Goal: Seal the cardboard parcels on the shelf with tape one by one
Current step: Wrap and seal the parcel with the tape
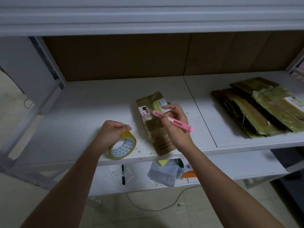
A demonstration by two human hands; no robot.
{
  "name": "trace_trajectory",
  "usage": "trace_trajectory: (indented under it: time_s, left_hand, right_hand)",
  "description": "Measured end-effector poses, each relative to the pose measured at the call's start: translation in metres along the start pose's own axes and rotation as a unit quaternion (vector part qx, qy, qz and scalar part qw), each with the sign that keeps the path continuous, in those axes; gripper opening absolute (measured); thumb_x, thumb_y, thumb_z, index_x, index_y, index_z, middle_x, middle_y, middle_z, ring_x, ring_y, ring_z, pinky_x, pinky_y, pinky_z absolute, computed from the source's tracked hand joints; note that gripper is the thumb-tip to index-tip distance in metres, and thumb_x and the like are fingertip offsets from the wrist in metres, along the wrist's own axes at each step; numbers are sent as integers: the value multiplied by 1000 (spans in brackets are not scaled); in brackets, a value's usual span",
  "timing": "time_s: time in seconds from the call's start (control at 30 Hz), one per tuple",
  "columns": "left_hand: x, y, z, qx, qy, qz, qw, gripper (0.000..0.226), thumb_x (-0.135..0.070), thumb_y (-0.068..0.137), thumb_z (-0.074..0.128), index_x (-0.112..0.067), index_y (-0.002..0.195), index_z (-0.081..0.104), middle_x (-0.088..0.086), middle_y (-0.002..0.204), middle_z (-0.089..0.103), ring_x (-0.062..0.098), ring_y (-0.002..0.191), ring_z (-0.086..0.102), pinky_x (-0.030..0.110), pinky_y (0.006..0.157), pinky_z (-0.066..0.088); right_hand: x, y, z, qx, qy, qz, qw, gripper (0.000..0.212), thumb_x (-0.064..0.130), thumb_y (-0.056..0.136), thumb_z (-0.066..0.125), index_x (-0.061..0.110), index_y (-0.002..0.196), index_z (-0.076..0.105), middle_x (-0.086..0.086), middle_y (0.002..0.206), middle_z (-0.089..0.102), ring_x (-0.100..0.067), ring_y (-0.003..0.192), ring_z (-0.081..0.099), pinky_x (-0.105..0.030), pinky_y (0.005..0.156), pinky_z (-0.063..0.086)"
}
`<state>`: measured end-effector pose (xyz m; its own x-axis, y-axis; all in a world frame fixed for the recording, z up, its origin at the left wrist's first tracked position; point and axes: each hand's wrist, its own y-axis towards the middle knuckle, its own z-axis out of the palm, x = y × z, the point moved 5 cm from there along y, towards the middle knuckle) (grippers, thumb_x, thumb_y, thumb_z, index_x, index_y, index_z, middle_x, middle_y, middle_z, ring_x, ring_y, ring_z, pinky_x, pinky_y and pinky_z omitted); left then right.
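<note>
On the white shelf point(85, 112), the left hand point(111, 131) grips the yellow tape roll point(122, 148) near the front edge. At its 2 o'clock, the right hand point(175, 122) pinches a pink cutter point(172, 120) over the flat cardboard parcel point(155, 129). A parcel stack point(256, 109) lies at 3 o'clock, well apart.

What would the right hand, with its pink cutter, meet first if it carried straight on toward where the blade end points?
Probably the white label on the cardboard parcel; the pink cutter in the right hand points there, though its height is unclear.

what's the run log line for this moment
left hand grips tape roll | right hand holds pink cutter over parcel | stack waiting right
</note>
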<state>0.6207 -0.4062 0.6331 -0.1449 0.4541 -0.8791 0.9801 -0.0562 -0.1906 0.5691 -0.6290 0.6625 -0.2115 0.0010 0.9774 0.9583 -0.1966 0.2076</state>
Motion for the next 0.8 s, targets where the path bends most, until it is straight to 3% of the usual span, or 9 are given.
trace_trajectory:
  time_s: [0.1, 0.17, 0.2, 0.33, 0.4, 0.53, 0.63, 0.7, 0.8]
  left_hand:
    - [1, 0, 1, -5, 1, -1, 1000, 12, -27, 86, 74, -28, 74, 76, -14, 86, 71, 11, 83, 66, 28, 72, 50]
    - [1, -1, 4, -10, -1, -5, 1000, 7, -26, 85, 74, -23, 80, 78, -14, 87, 70, 11, 86, 65, 29, 75, 49]
    - [1, -1, 5, -13, -4, -6, 1000, 7, -25, 85, 75, -19, 83, 79, -13, 88, 70, 11, 87, 65, 28, 75, 48]
    - [-2, -4, 11, -18, 14, 2, 1000, 12, -25, 85, 75, -14, 89, 79, -12, 87, 70, 11, 87, 65, 28, 77, 48]
    - [-3, -4, 12, -19, 26, 4, 999, 14, -26, 85, 75, -14, 90, 79, -9, 89, 71, 12, 87, 66, 30, 79, 50]
    - [-1, -6, 9, -35, 44, 0, 998, 19, -29, 87, 73, -14, 96, 79, -1, 96, 72, 14, 87, 67, 28, 72, 50]
    - [-1, -11, 6, -35, 55, 4, 998, 12, -31, 88, 72, -20, 90, 78, -3, 94, 73, 15, 87, 68, 25, 66, 49]
    - [-3, -15, 6, -23, 54, 9, 998, 12, -32, 88, 71, -23, 89, 79, -5, 94, 74, 16, 87, 69, 25, 66, 50]
    - [-12, -21, 6, -9, 52, 23, 998, 18, -34, 89, 70, -20, 96, 79, -4, 97, 74, 14, 87, 69, 26, 68, 52]
  right_hand:
    - [12, 4, -28, -56, -75, -97, 991, 8, 17, 93, 63, 16, 101, 63, -9, 92, 66, -18, 82, 66, -35, 69, 57]
    - [10, 6, -59, -104, -203, -151, 962, 9, 12, 94, 62, 14, 101, 65, -4, 98, 67, -15, 88, 62, -21, 71, 49]
    - [4, 6, -74, -113, -281, -156, 940, 13, 11, 93, 62, 14, 105, 66, -6, 102, 65, -18, 92, 60, -21, 72, 45]
    - [-46, 7, -120, -52, -524, 0, 850, 47, -2, 82, 66, 14, 126, 58, -13, 118, 57, -28, 112, 46, -32, 76, 44]
    - [-62, 4, -131, -31, -566, 70, 821, 61, -4, 79, 66, 14, 135, 50, -13, 122, 53, -29, 116, 42, -38, 81, 47]
    - [-76, 1, -137, 22, -601, 121, 789, 60, 1, 91, 53, 21, 147, 40, -11, 127, 49, -29, 119, 38, -36, 83, 47]
    - [-56, -3, -134, -54, -549, 98, 828, 60, -1, 91, 49, 23, 145, 42, -13, 134, 44, -32, 125, 33, -37, 73, 46]
    - [-26, -6, -115, -111, -486, -23, 867, 48, 1, 88, 53, 15, 134, 55, -14, 125, 51, -31, 118, 41, -34, 73, 44]
    - [10, -16, -56, -29, -380, -140, 914, 22, 10, 91, 55, 10, 110, 68, -7, 100, 65, -23, 90, 59, -38, 75, 52]
